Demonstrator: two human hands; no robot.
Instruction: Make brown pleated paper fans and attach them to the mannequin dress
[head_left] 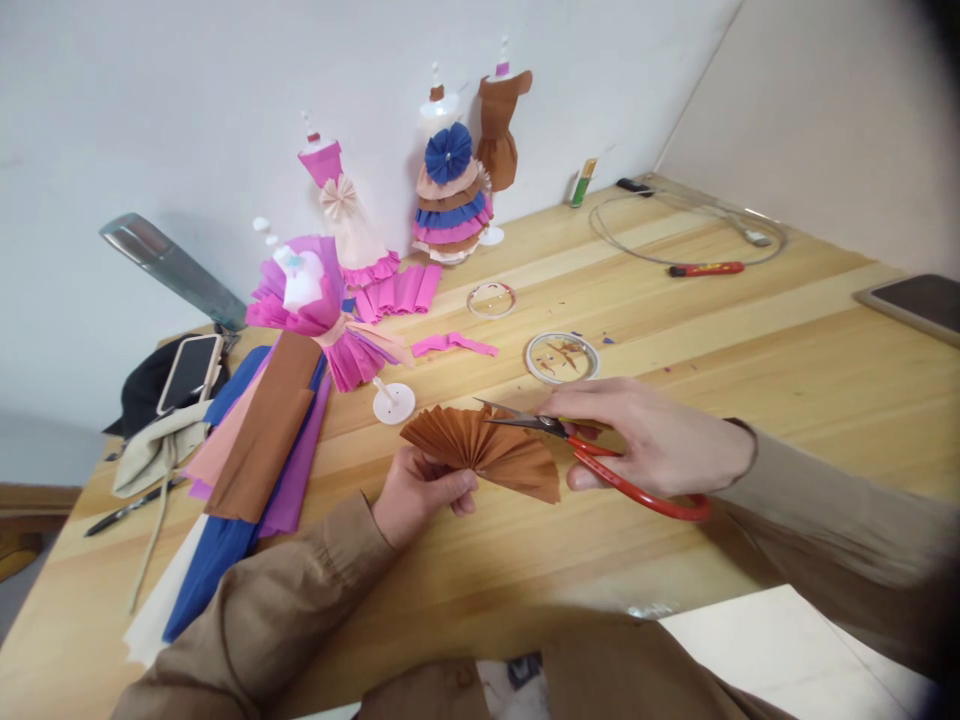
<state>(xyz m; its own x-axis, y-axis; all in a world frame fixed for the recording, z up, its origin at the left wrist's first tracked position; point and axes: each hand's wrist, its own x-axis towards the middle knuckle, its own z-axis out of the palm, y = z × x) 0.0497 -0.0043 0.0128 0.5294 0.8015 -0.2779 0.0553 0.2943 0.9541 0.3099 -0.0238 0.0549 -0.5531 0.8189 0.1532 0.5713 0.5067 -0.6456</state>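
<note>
My left hand (431,490) pinches a brown pleated paper fan (517,465) at its gathered lower middle, so the pleats spread up and to both sides. In my right hand (645,435) are scissors (637,497) with red handles. Their blades look parted and reach left across the fan's upper edge; whether they touch the paper I cannot tell. Just beyond the fan is the white round base of a small dress form (300,285) wearing a pink and purple paper dress, which leans to the left.
More dress forms in paper dresses (450,205) stand along the wall. Folded crepe paper (262,440) lies at left beside a phone (191,372) and a pen (135,508). Two tape rings (562,358), pink strips (455,345), a cable (780,250) and a red-handled tool (705,269) lie farther back.
</note>
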